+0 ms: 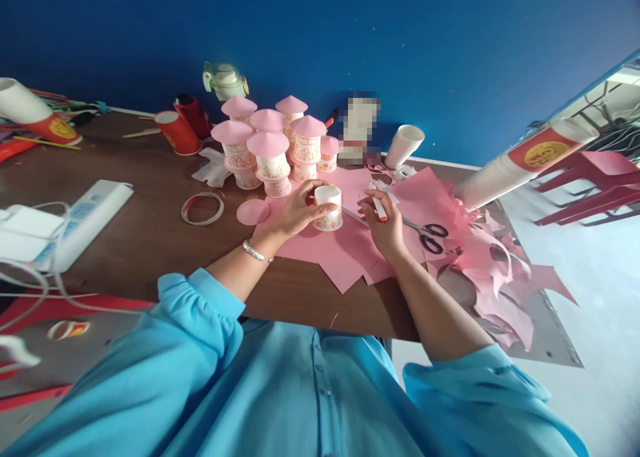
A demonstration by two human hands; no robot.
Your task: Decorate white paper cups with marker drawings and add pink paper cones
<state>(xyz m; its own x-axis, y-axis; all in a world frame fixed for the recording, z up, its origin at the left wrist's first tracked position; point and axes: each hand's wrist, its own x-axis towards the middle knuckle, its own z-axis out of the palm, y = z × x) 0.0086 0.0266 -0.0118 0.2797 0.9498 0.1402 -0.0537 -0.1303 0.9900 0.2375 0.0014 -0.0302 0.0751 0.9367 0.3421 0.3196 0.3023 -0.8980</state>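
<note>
My left hand [301, 212] is wrapped round a small white paper cup [329, 212] with red and orange drawings on its side. The cup is held above pink paper sheets [345, 260]. To the right of it, my right hand [384, 225] grips a white marker [379, 207] with a red end. Black-handled scissors [433, 237] lie beside that hand on the paper. Behind the cup stand several paper-cup towers [270, 156] with drawn patterns, most under pink cone roofs. A pink paper disc [253, 212] lies left of my left hand.
A tape roll [202, 208] and a power strip [93, 224] lie on the left of the brown table [160, 244]. Red cups [176, 134] and a plain white cup [405, 145] stand near the blue wall. Pink scraps [500, 277] and a tall cup stack [525, 160] are at right.
</note>
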